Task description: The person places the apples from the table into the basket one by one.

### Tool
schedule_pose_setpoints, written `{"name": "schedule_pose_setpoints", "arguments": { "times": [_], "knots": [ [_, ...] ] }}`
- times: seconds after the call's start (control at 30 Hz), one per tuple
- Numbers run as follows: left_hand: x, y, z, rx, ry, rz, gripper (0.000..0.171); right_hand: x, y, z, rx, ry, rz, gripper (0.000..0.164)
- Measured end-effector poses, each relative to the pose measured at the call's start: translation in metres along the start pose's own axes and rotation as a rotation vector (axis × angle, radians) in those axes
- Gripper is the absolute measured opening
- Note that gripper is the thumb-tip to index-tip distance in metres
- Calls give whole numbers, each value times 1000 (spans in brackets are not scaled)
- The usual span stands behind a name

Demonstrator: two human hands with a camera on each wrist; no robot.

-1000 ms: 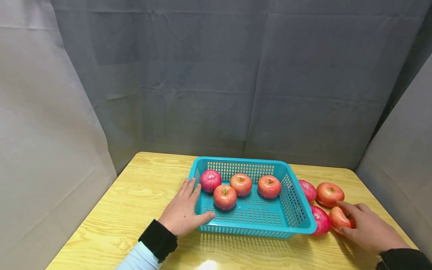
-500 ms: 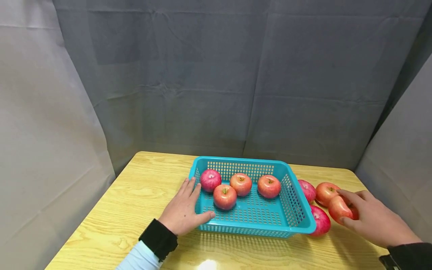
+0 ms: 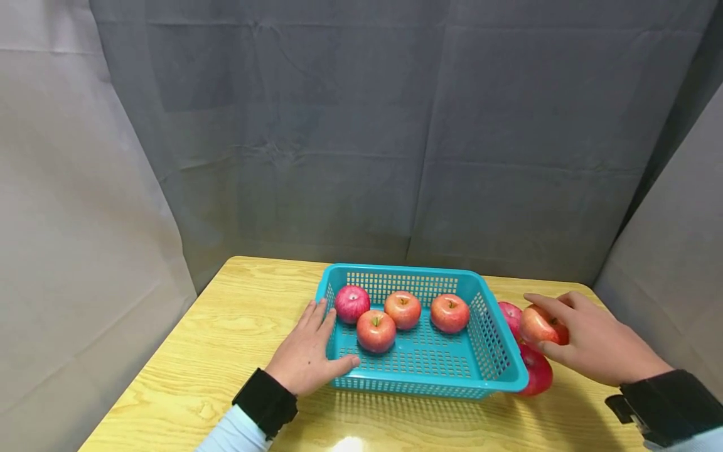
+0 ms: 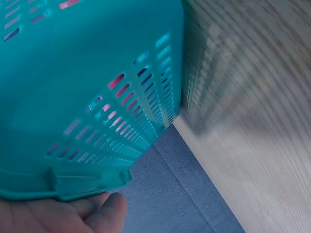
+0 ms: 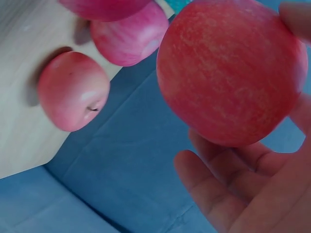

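Note:
My right hand (image 3: 595, 345) grips a red apple (image 3: 539, 326) between thumb and fingers, lifted off the table just right of the turquoise plastic basket (image 3: 418, 383). In the right wrist view this apple hangs large in front, with a lighter red apple (image 5: 73, 91) lying apart on the table. Two deep pink apples, a rear one (image 3: 510, 316) and a front one (image 3: 536, 375), sit beside the basket's right wall. My left hand (image 3: 307, 351) rests, fingers extended, on the basket's left rim. Inside the basket lie several apples (image 3: 376, 331), mostly toward the left and back.
A wood-grain table (image 3: 226, 351) carries everything. Dark grey cloth (image 3: 339, 157) hangs behind it, with pale cloth (image 3: 85, 220) at the left and more at the right. Bare tabletop lies left of the basket and in front of it.
My right hand has lifted the apple from the table and carried it leftward and up toward the basket's right side. The left hand and the basket have stayed put.

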State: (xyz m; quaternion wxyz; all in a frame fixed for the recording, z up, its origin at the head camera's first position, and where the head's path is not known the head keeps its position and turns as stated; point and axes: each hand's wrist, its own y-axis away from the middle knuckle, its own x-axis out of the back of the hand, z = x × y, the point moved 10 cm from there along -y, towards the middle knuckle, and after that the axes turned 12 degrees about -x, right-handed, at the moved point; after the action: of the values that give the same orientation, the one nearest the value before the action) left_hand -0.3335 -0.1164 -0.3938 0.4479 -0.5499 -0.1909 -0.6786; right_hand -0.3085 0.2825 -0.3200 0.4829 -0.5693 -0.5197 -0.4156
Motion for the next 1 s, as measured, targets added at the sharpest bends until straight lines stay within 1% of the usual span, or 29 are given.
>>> {"name": "schedule_pose_setpoints", "arguments": {
  "times": [0.13,0.23,0.37,0.5,0.7,0.87,1.0],
  "knots": [
    [0,0,1,-4,-4,-1,106,1,-6,-13,22,-1,-16,81],
    [1,0,1,-6,-3,-2,106,2,-11,-26,55,-5,-19,75],
    [1,0,1,-7,-4,-2,105,1,-15,-43,91,-27,-20,64],
    [0,1,0,-8,-3,-3,106,0,-20,-60,131,-26,-23,59],
    [1,2,0,-8,-5,-2,105,-4,-28,-89,183,-20,-45,59],
    [1,1,0,-12,-12,-2,104,-4,-31,-113,231,-13,-38,55],
    [0,1,0,-10,-12,-5,105,-8,-33,-130,265,-11,-51,55]
  ]
}}
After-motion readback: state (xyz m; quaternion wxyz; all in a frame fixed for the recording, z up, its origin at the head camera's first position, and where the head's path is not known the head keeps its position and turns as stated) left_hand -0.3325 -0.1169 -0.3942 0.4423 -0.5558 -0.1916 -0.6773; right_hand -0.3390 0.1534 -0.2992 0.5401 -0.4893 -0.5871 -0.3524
